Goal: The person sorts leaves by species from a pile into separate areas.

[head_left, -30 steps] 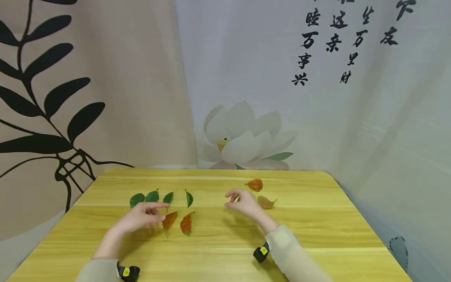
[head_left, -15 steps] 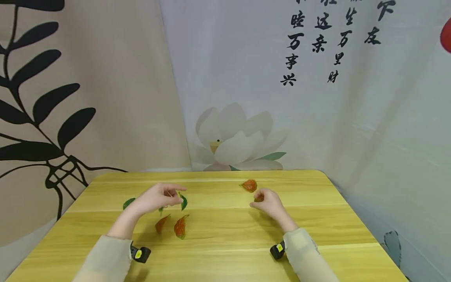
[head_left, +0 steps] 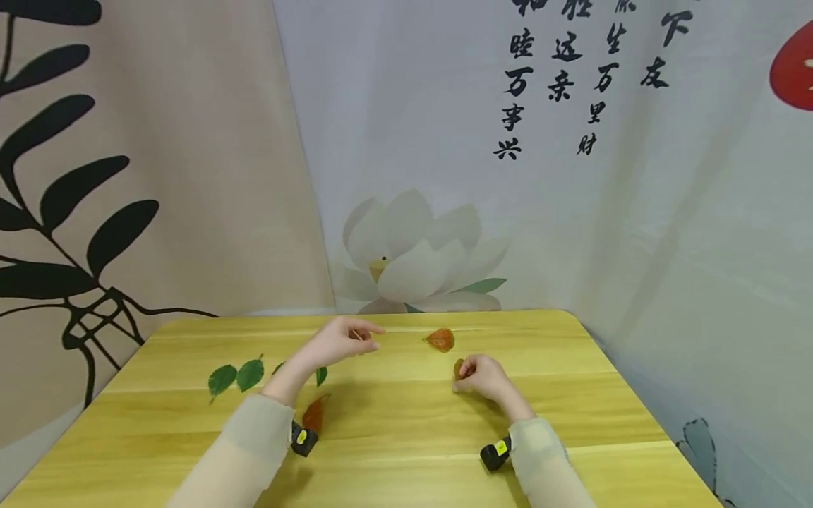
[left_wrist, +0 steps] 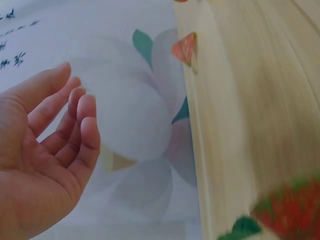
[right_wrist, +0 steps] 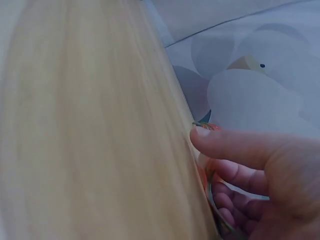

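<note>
My right hand (head_left: 485,377) pinches a yellowish-brown leaf (head_left: 458,368) on the right of the table, just above or at its surface. In the right wrist view my right hand (right_wrist: 280,170) partly hides the leaf's stem. Nothing is in my left hand (head_left: 339,341), which hovers over the back middle with loosely bent fingers. An orange-red leaf (head_left: 440,340) lies between the hands, toward the far edge. Below my left wrist lies a red leaf (head_left: 314,414), and a green leaf (head_left: 321,376) shows beside that forearm. The left wrist view shows a red leaf (left_wrist: 292,210) close up.
Two round green leaves (head_left: 236,377) lie side by side at the left. Another green leaf (head_left: 277,367) is mostly covered by my left arm. The wooden table (head_left: 381,466) ends at a printed curtain (head_left: 406,141) behind it.
My left hand has moved right and farther back, away from the green leaves. The right hand has moved right to the yellowish-brown leaf and pinched it. The head view has turned slightly right.
</note>
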The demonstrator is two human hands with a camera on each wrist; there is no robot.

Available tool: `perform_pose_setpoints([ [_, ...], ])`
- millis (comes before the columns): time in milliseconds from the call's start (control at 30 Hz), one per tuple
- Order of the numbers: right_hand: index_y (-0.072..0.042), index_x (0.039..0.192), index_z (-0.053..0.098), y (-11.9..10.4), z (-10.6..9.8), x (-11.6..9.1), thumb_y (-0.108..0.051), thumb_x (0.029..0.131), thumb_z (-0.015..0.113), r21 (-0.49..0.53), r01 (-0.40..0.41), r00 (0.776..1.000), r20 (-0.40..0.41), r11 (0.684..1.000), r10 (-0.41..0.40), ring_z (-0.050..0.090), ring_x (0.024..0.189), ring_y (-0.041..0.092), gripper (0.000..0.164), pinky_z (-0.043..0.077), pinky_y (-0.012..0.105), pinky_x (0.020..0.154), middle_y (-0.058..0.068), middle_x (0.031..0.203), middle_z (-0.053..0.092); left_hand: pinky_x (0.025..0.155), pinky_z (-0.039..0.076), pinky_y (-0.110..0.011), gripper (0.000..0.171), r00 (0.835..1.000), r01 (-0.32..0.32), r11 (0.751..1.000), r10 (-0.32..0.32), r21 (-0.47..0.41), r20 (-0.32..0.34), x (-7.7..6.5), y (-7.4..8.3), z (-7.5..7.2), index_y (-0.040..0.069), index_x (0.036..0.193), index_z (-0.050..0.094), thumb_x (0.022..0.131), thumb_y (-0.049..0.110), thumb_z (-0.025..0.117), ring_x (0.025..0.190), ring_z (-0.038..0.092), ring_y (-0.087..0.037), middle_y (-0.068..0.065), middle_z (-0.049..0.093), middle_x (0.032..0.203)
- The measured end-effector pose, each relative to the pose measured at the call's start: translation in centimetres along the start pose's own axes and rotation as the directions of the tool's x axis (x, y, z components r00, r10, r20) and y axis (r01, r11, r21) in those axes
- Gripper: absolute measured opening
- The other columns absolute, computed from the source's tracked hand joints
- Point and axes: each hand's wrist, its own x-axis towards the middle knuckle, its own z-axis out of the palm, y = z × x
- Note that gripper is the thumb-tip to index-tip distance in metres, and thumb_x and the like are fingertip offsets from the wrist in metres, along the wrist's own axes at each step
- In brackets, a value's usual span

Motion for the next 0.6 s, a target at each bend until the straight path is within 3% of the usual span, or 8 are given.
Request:
perform_pose_setpoints([
  [100, -0.008, 0.078, 0.058, 0.4, -0.1, 0.0, -0.009, 0.068, 0.088, 0.007, -0.013, 1.000, -0.002, 1.000, 0.013, 0.048, 0.069, 0.017, 0.031, 0.041, 0.033, 0.066, 0.001, 0.073, 0.054, 0.068, 0.050, -0.038, 0.030, 1.000, -0.021, 0.999, 0.022, -0.026, 0.006, 1.8, 0.3, 1.2, 0.012, 0.120, 0.070, 0.092, 0.019, 0.069, 0.077, 0.058, -0.029, -0.005, 0.062, 0.094],
  [200, -0.008, 0.077, 0.055, 0.6, -0.1, 0.0, -0.010, 0.067, 0.088, 0.014, -0.014, 1.000, -0.014, 1.000, 0.014, 0.046, 0.068, 0.018, 0.035, 0.039, 0.033, 0.064, 0.002, 0.072, 0.052, 0.068, 0.050, -0.034, 0.031, 0.998, -0.057, 0.997, 0.058, -0.058, 0.023, 3.5, 1.0, 2.2, 0.008, 0.122, 0.068, 0.092, 0.017, 0.067, 0.074, 0.059, -0.021, -0.007, 0.063, 0.096],
  [300, -0.008, 0.077, 0.054, 0.7, -0.1, 0.1, -0.010, 0.067, 0.088, 0.022, -0.014, 1.000, -0.022, 1.000, 0.014, 0.045, 0.067, 0.018, 0.036, 0.038, 0.033, 0.064, 0.002, 0.071, 0.050, 0.071, 0.052, -0.041, 0.030, 0.996, -0.079, 0.995, 0.081, -0.063, 0.023, 5.2, 1.1, 3.4, 0.008, 0.122, 0.067, 0.093, 0.015, 0.066, 0.074, 0.059, -0.016, -0.006, 0.064, 0.097],
  [400, -0.007, 0.077, 0.053, 0.6, 0.0, 0.2, -0.008, 0.066, 0.088, 0.039, -0.013, 1.000, -0.020, 0.999, 0.014, 0.045, 0.067, 0.018, 0.037, 0.038, 0.032, 0.064, 0.002, 0.071, 0.049, 0.072, 0.052, -0.043, 0.031, 0.997, -0.077, 0.997, 0.078, -0.029, 0.018, 6.8, 1.0, 4.8, 0.010, 0.123, 0.067, 0.093, 0.014, 0.067, 0.077, 0.060, -0.017, -0.006, 0.064, 0.102],
  [533, -0.006, 0.079, 0.053, 0.5, 0.1, 0.1, -0.008, 0.066, 0.088, 0.058, -0.010, 1.000, 0.000, 0.998, 0.010, 0.046, 0.068, 0.018, 0.038, 0.039, 0.032, 0.064, 0.002, 0.072, 0.049, 0.075, 0.052, -0.036, 0.035, 0.997, -0.073, 0.996, 0.073, 0.044, 0.010, 8.8, 0.0, 6.6, 0.014, 0.127, 0.065, 0.092, 0.018, 0.068, 0.094, 0.061, -0.021, -0.007, 0.063, 0.118],
  [600, -0.006, 0.079, 0.053, 0.5, 0.2, 0.1, -0.008, 0.065, 0.088, 0.063, -0.005, 1.000, 0.005, 0.998, 0.005, 0.046, 0.069, 0.017, 0.038, 0.039, 0.032, 0.065, 0.002, 0.073, 0.049, 0.082, 0.051, -0.039, 0.039, 0.997, -0.083, 0.994, 0.082, 0.072, 0.013, 9.5, -0.1, 7.3, 0.014, 0.131, 0.063, 0.092, 0.018, 0.069, 0.104, 0.059, -0.025, -0.007, 0.060, 0.127],
])
